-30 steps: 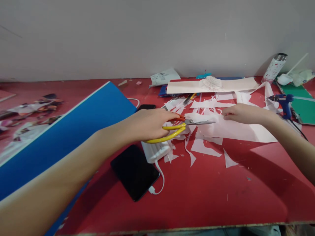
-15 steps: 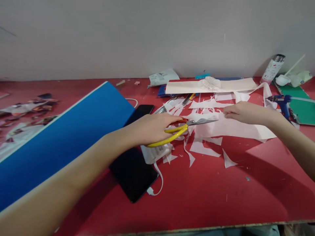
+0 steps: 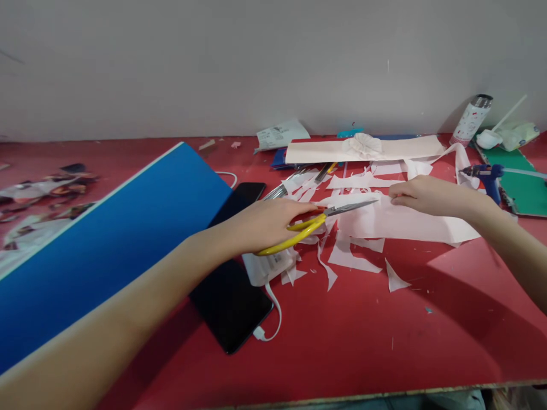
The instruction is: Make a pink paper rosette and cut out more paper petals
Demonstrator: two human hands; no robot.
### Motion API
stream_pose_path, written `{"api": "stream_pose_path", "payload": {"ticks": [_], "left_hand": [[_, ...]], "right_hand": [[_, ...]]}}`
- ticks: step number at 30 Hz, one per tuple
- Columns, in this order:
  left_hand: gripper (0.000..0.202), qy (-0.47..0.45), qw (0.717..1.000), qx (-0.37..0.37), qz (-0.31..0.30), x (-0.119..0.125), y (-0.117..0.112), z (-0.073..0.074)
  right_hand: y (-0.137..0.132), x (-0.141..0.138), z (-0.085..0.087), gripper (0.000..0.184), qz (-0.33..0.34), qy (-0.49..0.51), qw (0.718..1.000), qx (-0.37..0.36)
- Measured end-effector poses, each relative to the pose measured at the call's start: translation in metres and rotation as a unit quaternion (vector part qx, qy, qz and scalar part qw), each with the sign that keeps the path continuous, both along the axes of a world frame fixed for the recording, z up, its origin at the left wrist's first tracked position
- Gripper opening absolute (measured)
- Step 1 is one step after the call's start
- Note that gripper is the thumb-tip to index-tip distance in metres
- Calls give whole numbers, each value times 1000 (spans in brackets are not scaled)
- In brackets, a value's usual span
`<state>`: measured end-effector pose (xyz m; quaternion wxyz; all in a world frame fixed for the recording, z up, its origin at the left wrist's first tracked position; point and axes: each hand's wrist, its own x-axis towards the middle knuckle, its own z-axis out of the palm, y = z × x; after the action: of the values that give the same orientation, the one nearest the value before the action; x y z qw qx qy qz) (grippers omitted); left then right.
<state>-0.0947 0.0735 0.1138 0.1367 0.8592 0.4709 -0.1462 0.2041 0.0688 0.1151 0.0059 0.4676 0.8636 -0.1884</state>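
Note:
My left hand (image 3: 273, 222) is closed around the handles of scissors (image 3: 307, 229) with yellow and red grips. The blades point right and lie along the upper edge of a thin pale pink sheet (image 3: 410, 222); whether it is paper or cloth I cannot tell. Just beyond the blade tips, my right hand (image 3: 414, 195) pinches this sheet's upper edge between thumb and fingers. Pink offcuts (image 3: 352, 255) lie scattered below and left of the sheet. Beneath my left wrist are a black phone (image 3: 233, 304) and a white block (image 3: 269, 267) with a cable.
A blue board (image 3: 128, 228) slants across the left side. Behind my hands lies a cream strip (image 3: 316, 152) bearing a ruffled rosette (image 3: 364, 146). To the right are a blue glue gun (image 3: 487, 175), a green board (image 3: 521, 182) and a patterned bottle (image 3: 472, 121) against the wall.
The scissor tips have tilted slightly upward, and the blades look closer together. My right hand keeps its pinch on the pink sheet. The whole view has shifted a little.

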Motion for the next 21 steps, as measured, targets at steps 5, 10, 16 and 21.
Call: {"api": "stream_pose_path", "payload": {"ticks": [5, 10, 16, 21], "left_hand": [[57, 10, 1000, 8, -1, -2, 1, 0], [51, 4, 1000, 17, -12, -4, 2, 0], [47, 17, 999, 21, -23, -4, 2, 3], [50, 10, 999, 21, -38, -7, 3, 1]], "right_hand": [[-1, 0, 1, 24, -7, -3, 1000, -1], [-1, 0, 3, 24, -1, -9, 1000, 9], [1, 3, 5, 25, 2, -16, 1000, 20], [1, 4, 8, 25, 5, -19, 1000, 14]]}}
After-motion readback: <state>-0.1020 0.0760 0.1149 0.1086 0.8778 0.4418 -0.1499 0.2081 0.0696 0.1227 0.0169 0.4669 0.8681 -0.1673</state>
